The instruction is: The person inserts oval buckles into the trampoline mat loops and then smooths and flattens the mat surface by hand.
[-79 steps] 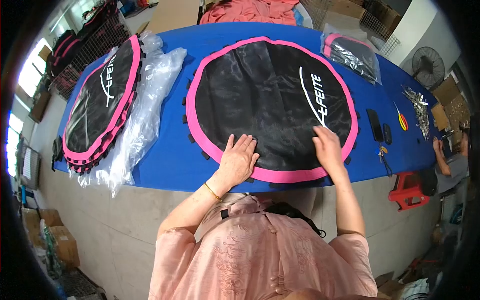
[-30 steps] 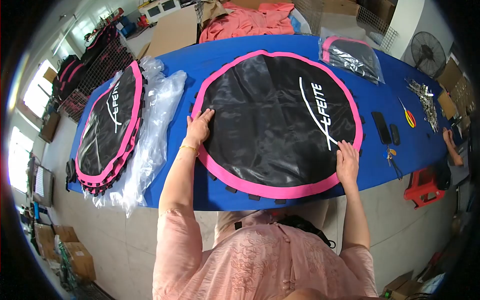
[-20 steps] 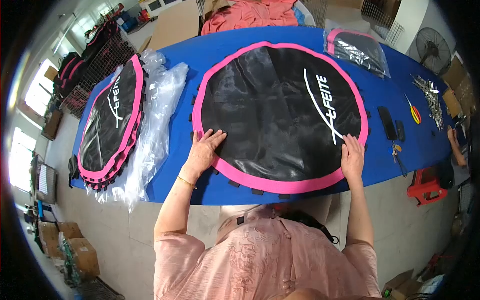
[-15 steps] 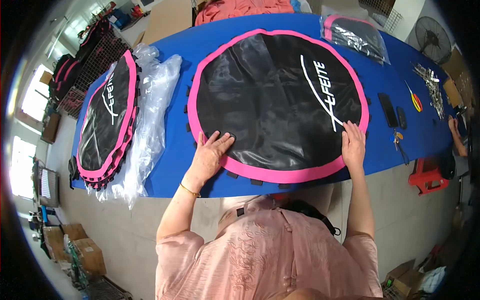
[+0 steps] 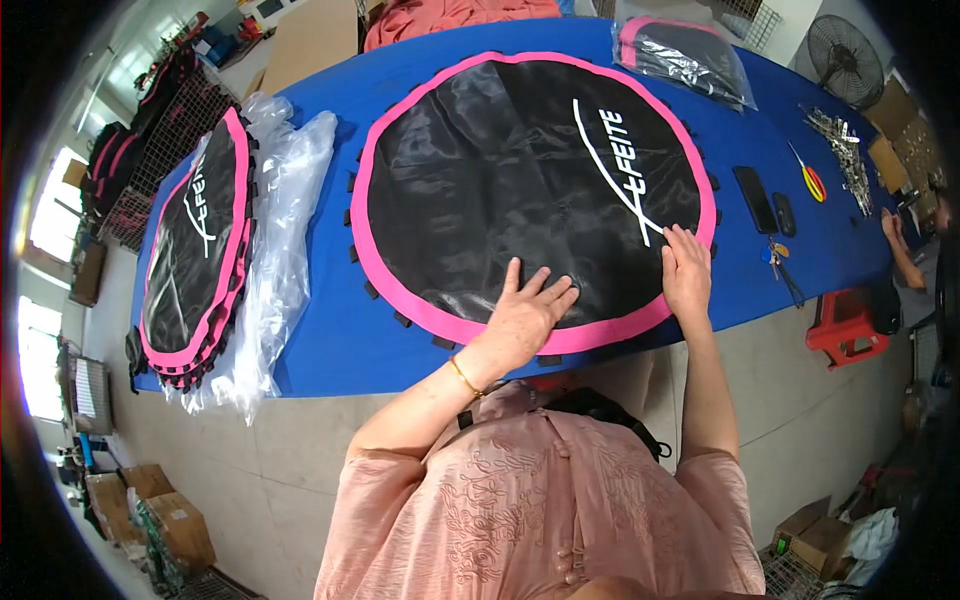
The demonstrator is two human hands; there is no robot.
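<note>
A round black trampoline mat [image 5: 470,180] with a pink border, black edge tabs and white lettering lies spread out on the blue table [image 5: 310,330]. My left hand [image 5: 528,312] rests flat near the mat's front edge, fingers spread over the black fabric. Over the right front border lies my right hand [image 5: 687,272], fingers stretched out just below the white lettering. Neither hand grips anything. Left of this mat, a stack of similar pink-edged mats [image 5: 200,250] lies beside clear plastic bags [image 5: 285,250].
A bagged folded mat [image 5: 685,60] lies at the back right. Along the right side are a phone [image 5: 755,198], keys [image 5: 775,258], yellow-and-red snips [image 5: 813,182] and a pile of metal pieces [image 5: 845,160]. Another person's hand [image 5: 893,228] shows at the far right, above a red stool [image 5: 848,328].
My left hand has slid rightward along the front of the mat, from its left front border toward the middle. My right hand stays on the right border. The view has shifted slightly.
</note>
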